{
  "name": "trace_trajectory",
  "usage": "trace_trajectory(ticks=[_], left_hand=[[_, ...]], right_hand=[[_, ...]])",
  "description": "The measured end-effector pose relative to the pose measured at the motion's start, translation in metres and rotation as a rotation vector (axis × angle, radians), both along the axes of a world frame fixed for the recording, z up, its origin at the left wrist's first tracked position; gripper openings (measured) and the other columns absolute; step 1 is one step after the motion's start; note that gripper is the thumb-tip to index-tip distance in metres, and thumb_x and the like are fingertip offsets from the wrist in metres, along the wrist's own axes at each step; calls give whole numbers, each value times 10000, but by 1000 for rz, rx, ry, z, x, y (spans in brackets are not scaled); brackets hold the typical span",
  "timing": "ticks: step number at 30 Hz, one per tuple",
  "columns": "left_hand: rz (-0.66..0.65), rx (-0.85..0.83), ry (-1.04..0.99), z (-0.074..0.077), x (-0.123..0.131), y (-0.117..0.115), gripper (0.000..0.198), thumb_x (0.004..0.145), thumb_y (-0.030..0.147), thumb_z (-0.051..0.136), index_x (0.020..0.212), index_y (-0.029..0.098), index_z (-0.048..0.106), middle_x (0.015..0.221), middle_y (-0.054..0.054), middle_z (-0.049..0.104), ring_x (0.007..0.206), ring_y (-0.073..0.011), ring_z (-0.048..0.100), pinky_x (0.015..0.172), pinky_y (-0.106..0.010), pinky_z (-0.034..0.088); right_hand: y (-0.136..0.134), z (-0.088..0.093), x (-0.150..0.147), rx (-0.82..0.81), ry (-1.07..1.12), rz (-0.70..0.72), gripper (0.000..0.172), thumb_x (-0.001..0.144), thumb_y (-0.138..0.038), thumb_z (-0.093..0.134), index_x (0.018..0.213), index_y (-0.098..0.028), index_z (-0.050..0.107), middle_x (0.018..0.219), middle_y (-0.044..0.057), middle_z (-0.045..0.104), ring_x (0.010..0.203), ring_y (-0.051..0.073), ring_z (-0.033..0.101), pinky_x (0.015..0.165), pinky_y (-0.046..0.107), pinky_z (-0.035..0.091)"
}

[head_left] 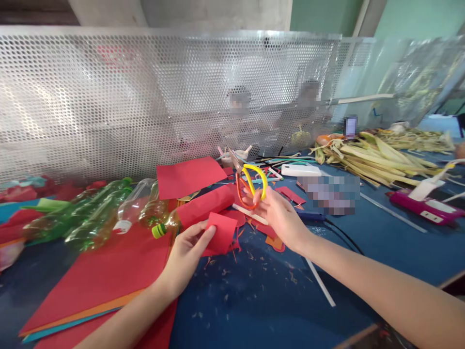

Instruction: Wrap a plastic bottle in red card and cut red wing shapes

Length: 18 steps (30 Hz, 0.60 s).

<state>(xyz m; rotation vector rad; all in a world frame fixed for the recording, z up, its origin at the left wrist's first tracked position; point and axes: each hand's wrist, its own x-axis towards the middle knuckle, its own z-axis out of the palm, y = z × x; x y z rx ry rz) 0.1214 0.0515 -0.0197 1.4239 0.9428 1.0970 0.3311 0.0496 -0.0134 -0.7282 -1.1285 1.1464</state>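
Observation:
Between the thumb and fingers of my left hand (191,249) is a small red paper square (222,232), held above the blue table. My right hand (278,211) grips scissors (250,180) with one yellow and one orange handle, their blades pointing up and away. Behind the paper square lies a red paper-wrapped bottle (205,206) with a yellow-green cap. Red and orange paper scraps (274,240) are scattered beneath and beyond both hands. A larger red sheet (191,177) lies further back.
Green plastic bottles (98,218) and a stack of coloured sheets (105,271) are at left. A perforated metal screen (109,106) stands behind. At right are dried husks (378,155), a purple power strip (425,206), a blue corded tool (310,215) and white sticks (321,283).

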Motion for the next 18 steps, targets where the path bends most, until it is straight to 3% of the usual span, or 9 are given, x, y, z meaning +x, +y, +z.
trace_trajectory(ticks=[2, 5, 8, 11, 13, 15, 18], left_hand=[[-84, -77, -78, 7, -1, -1, 288, 779, 437, 700, 950, 211, 748, 1022, -52, 744, 852, -219, 681, 799, -320, 549], [-170, -156, -173, 19, -2, -4, 214, 750, 398, 738, 859, 214, 754, 992, -45, 745, 868, -215, 679, 803, -316, 547], [-164, -194, -234, 28, -2, -7, 166, 706, 380, 779, 767, 230, 741, 856, -25, 754, 862, -219, 688, 823, -323, 542], [-135, -157, -233, 30, -1, -10, 213, 649, 407, 811, 741, 232, 734, 833, -36, 752, 891, -251, 688, 805, -343, 551], [-127, -122, -216, 27, 1, -11, 255, 638, 441, 807, 759, 228, 734, 845, -52, 750, 921, -277, 682, 802, -374, 555], [-115, -99, -196, 22, 3, -12, 270, 652, 465, 789, 767, 228, 736, 881, -64, 747, 963, -293, 670, 829, -407, 550], [-117, -47, -92, 15, 7, -16, 279, 687, 500, 757, 776, 235, 751, 1028, -83, 722, 1100, -307, 610, 945, -436, 496]], right_hand=[[-8, 2, -5, 20, 30, 158, 355, 862, -554, 567, 721, -228, 586, 907, 20, 613, 983, 190, 615, 847, 351, 509], [-19, 4, -10, 72, -134, 310, 311, 877, -512, 570, 759, -234, 646, 959, 37, 633, 994, 193, 607, 914, 396, 483], [-27, 6, -13, 133, -347, 322, 337, 844, -540, 599, 726, -232, 673, 1082, 57, 636, 1120, 228, 558, 1026, 444, 391], [-30, 7, -14, 89, -424, 278, 465, 876, -623, 477, 707, -230, 658, 1092, 70, 643, 1178, 253, 526, 1034, 453, 372], [-30, 4, -16, 40, -434, 259, 498, 884, -651, 420, 734, -226, 634, 1032, 76, 639, 1107, 244, 560, 964, 420, 425], [-30, -1, -19, -14, -398, 269, 428, 836, -652, 506, 798, -230, 566, 924, 52, 612, 895, 201, 600, 793, 354, 485], [-29, -10, -25, -119, -306, 326, 467, 699, -576, 710, 843, -250, 408, 766, -38, 522, 594, 114, 481, 546, 250, 413]])
